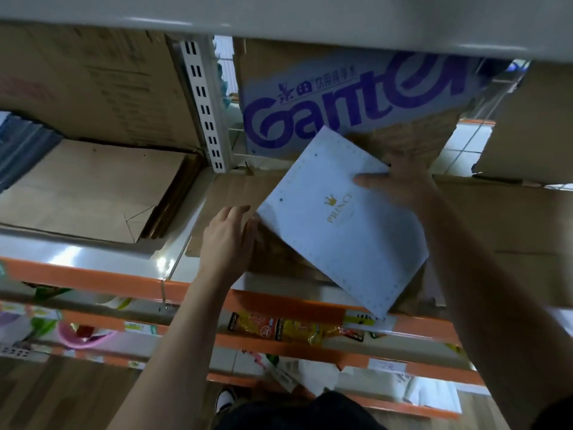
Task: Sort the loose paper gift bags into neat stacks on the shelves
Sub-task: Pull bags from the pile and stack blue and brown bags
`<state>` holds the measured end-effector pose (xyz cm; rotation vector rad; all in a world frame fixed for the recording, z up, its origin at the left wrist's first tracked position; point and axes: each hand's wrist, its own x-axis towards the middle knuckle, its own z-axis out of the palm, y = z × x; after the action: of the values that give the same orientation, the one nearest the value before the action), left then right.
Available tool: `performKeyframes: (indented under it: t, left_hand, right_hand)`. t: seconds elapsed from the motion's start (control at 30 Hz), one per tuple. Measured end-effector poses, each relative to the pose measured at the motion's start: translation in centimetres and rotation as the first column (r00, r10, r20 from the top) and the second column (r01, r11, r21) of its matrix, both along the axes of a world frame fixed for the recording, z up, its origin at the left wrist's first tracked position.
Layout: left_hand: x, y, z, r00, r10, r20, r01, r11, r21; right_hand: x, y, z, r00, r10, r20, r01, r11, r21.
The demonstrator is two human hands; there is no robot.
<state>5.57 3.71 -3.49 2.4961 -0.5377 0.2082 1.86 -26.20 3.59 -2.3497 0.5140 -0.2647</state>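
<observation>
My right grip (400,181) pinches the flat, smooth blue bag (341,231); my left grip (228,237), spread, rests on rough brown bags (276,263); a carton (341,97) upper centre.

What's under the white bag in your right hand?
A brown paper stack shows beneath the white bag, with the left hand resting on its edge. The bag covers the rest of the stack, so that part cannot be seen.

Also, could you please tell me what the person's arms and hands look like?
Both forearms are bare. No gloves, watch, bracelet or rings show on the left hand or the right hand. A dark patch at the frame's lower right corner may be a short sleeve, but it is too cut off to tell.
</observation>
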Motion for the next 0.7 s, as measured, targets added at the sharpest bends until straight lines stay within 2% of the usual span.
performKeyframes:
  t: [0.07,0.17,0.27,0.43,0.53,0.7]
  left_hand:
    - [0.5,-1.0,0.0,0.998,-0.032,-0.046,0.033,0.999,0.031]
    - [1.1,-2.3,-0.3,0.991,-0.073,-0.112,0.085,0.991,0.101]
    - [1.5,-3.3,-0.3,0.99,-0.076,-0.121,0.102,0.969,0.224]
    - [2.0,-4.5,0.1,0.991,-0.046,-0.126,0.074,0.97,0.23]
    - [2.2,-4.9,0.5,0.981,-0.015,-0.191,0.051,0.982,0.181]
    - [2.6,-4.8,0.6,0.959,-0.06,-0.277,0.05,0.998,-0.044]
  right_hand:
    - [-1.4,-1.6,0.5,0.992,-0.11,0.056,0.104,0.989,0.103]
    - [-3.3,-3.9,-0.3,0.959,-0.283,0.005,0.28,0.953,0.119]
    - [-6.3,-4.5,-2.3,0.932,-0.362,-0.035,0.362,0.915,0.18]
    - [-9.5,-4.1,-4.8,0.88,-0.466,-0.094,0.475,0.854,0.213]
    - [-10.0,-3.5,-5.3,0.869,-0.489,-0.072,0.493,0.849,0.191]
    - [-9.9,-3.1,-5.9,0.859,-0.509,-0.055,0.509,0.84,0.188]
